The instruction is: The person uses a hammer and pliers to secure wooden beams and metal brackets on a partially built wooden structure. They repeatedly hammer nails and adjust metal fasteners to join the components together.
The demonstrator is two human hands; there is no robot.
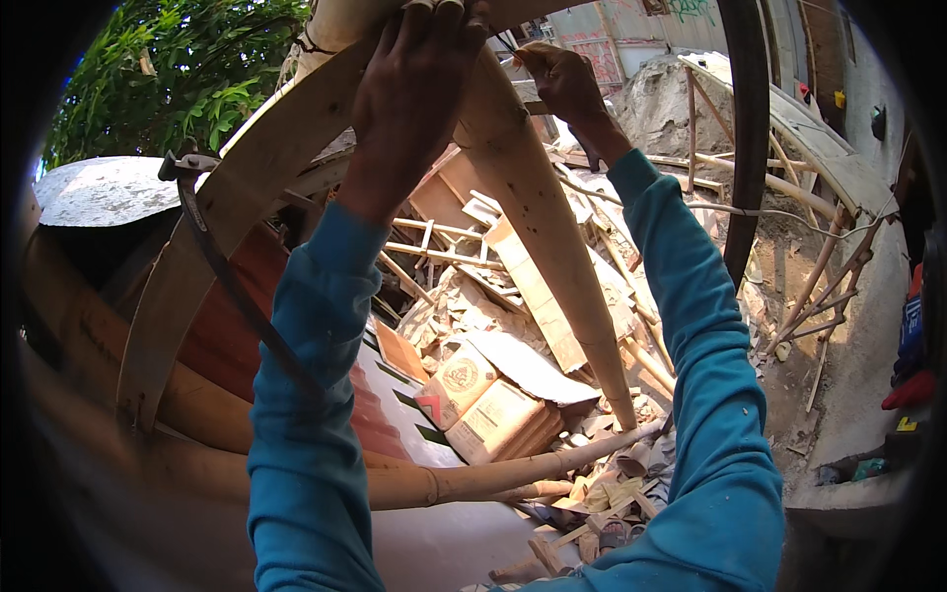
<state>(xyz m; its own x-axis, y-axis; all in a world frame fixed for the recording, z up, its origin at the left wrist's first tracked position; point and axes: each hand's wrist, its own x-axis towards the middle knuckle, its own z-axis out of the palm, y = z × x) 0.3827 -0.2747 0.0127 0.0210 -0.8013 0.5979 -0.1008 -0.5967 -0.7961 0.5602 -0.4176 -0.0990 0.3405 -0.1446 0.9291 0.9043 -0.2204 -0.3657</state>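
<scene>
My left hand (419, 94) reaches up to the joint where a thick bamboo pole (541, 222) meets a crosspiece. Its fingers bend over the top there, and what they close on is hidden. Just right of the pole, my right hand (564, 87) pinches a thin dark wire (505, 43), which runs toward the joint. A hammer (187, 168) with a dark handle hangs on the curved wooden plank (242, 163) at the left. The pole slants down from the joint toward a lower, crosswise bamboo pole (434, 485).
Broken wood, paper sacks (498, 409) and rubble lie below. Reddish corrugated sheets (232, 321) sit at the left under the framework. A dark upright bar (747, 128) stands right of my right arm. A sand heap (656, 104) and a concrete wall (878, 326) are farther right.
</scene>
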